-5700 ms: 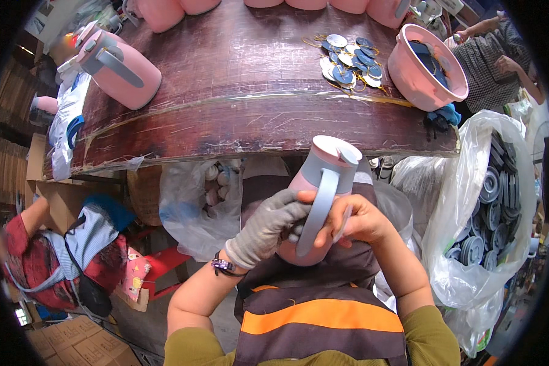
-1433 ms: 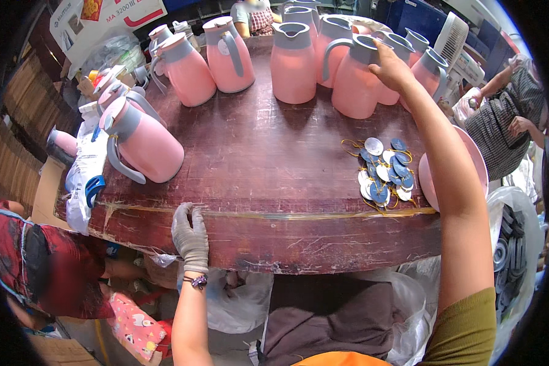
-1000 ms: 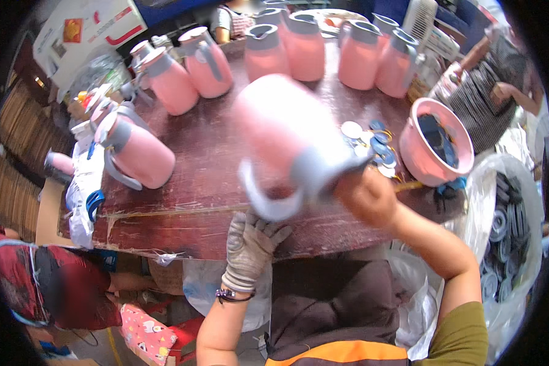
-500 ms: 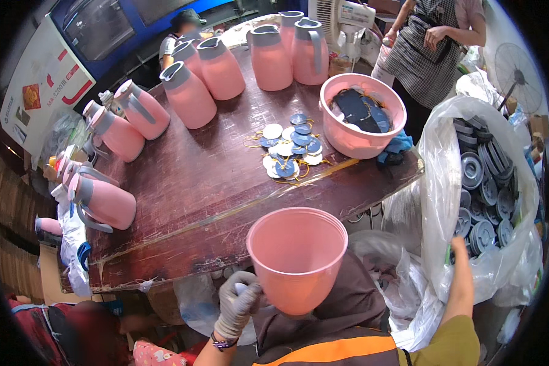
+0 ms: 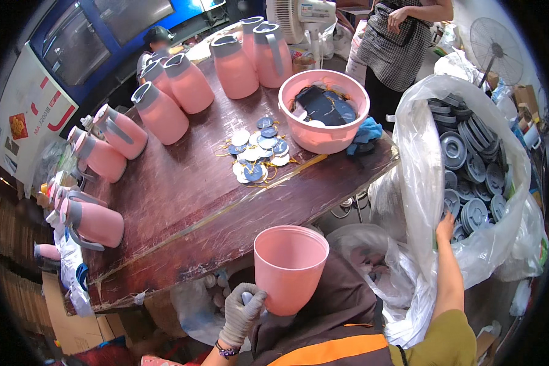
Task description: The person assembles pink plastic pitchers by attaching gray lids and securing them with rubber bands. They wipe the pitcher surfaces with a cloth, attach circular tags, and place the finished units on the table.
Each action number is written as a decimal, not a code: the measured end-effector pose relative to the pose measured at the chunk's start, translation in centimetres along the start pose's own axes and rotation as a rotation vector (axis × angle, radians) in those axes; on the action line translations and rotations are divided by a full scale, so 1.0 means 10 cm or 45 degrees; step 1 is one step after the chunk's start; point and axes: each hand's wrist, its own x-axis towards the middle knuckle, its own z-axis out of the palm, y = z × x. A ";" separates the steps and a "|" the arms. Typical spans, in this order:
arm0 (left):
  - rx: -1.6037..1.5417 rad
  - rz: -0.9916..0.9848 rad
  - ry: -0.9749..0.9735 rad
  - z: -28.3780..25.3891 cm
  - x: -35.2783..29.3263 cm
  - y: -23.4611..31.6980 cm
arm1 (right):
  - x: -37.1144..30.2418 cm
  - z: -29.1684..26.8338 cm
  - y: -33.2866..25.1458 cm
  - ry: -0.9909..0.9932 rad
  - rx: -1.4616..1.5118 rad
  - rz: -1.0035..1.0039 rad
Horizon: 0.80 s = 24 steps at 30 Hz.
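Gloved fingers of the left hand wrap tight around the lower side of a pink jug body, held upright over the lap with its open mouth up, just below the near edge of the wooden table. Right hand reaches into a clear plastic bag full of grey lids; its fingers touch the bag's edge, but whether they grip anything I cannot tell. On the table stand finished pink jugs with grey handles, one jug lying on its side at the left. A pink basin sits near the right end, with round discs scattered beside it. Another person stands beyond the table.
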 end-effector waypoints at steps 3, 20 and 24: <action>-0.026 -0.014 -0.011 0.06 -0.05 -0.01 | -0.07 0.08 -0.07 -0.088 0.051 -0.126; -0.079 0.032 0.047 0.11 -0.17 -0.24 | -0.07 -0.01 -0.38 -0.175 -0.109 -0.151; -0.013 0.096 0.062 0.10 -0.18 -0.20 | 0.09 -0.02 -0.18 0.169 -0.016 -0.192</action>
